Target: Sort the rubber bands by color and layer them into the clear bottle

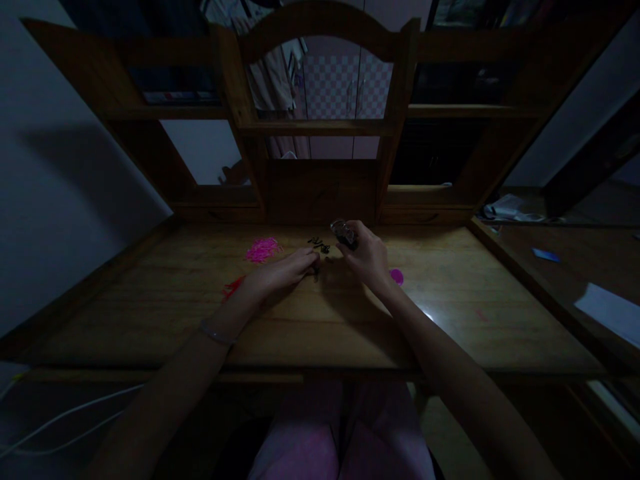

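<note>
My right hand (366,257) is wrapped round a small clear container (343,233) with dark pieces inside, its open-looking rim tilted to the left above the desk. My left hand (299,264) rests low on the desk with its fingers pressed together at some small black pieces (316,271); what lies between the fingertips is too small to name. Just beyond the fingertips is a loose scatter of small black bands or strips (320,245). A pile of pink strips (263,249) sits left of the hands. Red strips (233,287) show partly behind my left forearm.
A round purple lid (397,276) lies beside my right wrist. The wooden desk (300,340) backs onto a wooden shelf frame (320,128). To the right, past a raised edge, are a white paper (610,310) and a small blue card (546,255).
</note>
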{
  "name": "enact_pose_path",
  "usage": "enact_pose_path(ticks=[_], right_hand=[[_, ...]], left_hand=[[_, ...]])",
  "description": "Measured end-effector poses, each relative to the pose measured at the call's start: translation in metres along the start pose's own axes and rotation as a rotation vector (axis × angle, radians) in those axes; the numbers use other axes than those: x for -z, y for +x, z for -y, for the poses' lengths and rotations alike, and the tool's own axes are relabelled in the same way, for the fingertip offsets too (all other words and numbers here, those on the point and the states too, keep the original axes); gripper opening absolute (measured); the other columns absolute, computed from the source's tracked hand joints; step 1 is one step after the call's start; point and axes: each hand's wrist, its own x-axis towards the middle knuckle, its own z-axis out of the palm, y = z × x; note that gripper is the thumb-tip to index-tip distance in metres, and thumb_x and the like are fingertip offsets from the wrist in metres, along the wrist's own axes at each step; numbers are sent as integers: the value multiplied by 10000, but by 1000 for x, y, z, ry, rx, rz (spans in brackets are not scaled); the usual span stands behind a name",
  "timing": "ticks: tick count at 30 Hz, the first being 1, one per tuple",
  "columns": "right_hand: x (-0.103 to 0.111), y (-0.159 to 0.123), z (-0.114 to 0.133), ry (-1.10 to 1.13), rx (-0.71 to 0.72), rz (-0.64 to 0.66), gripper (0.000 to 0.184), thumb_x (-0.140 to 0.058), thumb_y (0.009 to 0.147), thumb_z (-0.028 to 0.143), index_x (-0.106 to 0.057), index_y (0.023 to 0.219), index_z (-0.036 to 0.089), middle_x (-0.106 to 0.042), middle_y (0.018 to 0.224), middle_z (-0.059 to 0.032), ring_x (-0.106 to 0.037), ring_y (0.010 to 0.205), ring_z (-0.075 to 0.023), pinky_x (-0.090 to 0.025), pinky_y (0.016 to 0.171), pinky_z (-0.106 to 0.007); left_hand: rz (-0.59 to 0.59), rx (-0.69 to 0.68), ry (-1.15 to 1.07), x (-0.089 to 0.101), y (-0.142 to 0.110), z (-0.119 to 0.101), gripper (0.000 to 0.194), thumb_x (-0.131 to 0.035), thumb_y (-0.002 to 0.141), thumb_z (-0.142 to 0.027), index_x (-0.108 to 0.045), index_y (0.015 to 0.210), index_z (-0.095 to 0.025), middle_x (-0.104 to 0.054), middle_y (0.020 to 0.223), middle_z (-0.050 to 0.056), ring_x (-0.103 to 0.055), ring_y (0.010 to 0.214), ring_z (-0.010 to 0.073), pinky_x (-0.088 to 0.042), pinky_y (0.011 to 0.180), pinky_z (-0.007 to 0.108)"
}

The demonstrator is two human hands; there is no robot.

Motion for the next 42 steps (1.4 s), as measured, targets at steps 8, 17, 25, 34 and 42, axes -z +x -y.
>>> enact_pose_path(ticks=[8,17,25,34,42], right_hand=[[-1,0,-1,-2,-7,0,321,-594,816,222,-549,1134,239,-690,1057,-73,-642,937,-255,-454,747,-339],[0,0,-1,4,-1,12,321,-592,816,234,-547,1135,240,-690,1047,-74,-642,939,-257,-450,736,-330],[-1,0,-1,2,14,9,348,-612,803,226,-544,1144,241,-690,1055,-62,-644,946,-258,-443,734,-322],[-4,0,-3,25,5,7,362,-635,790,224,-541,1139,238,-684,1076,-66,-637,964,-251,-448,760,-323],[-2,1,-2,21,6,9,341,-626,817,276,-544,1146,235,-685,1075,-74,-640,954,-255,-447,750,-326]], left_hand=[[74,107,0,12,6,-1,100,-584,769,-179,-636,853,-195,-609,830,24,-552,723,165,-406,625,274],[94,215,-275,11,9,14,164,-584,716,-166,-624,875,-175,-627,794,10,-572,701,138,-427,612,244],[17,253,-504,18,11,23,187,-642,742,-221,-587,909,-159,-624,785,4,-590,685,119,-460,625,235],[226,169,-345,8,12,-1,327,-622,766,-215,-624,1090,-166,-645,869,22,-570,733,130,-428,628,226],[233,171,-217,4,11,1,161,-585,754,-187,-671,889,-166,-637,780,13,-549,669,127,-389,583,226]])
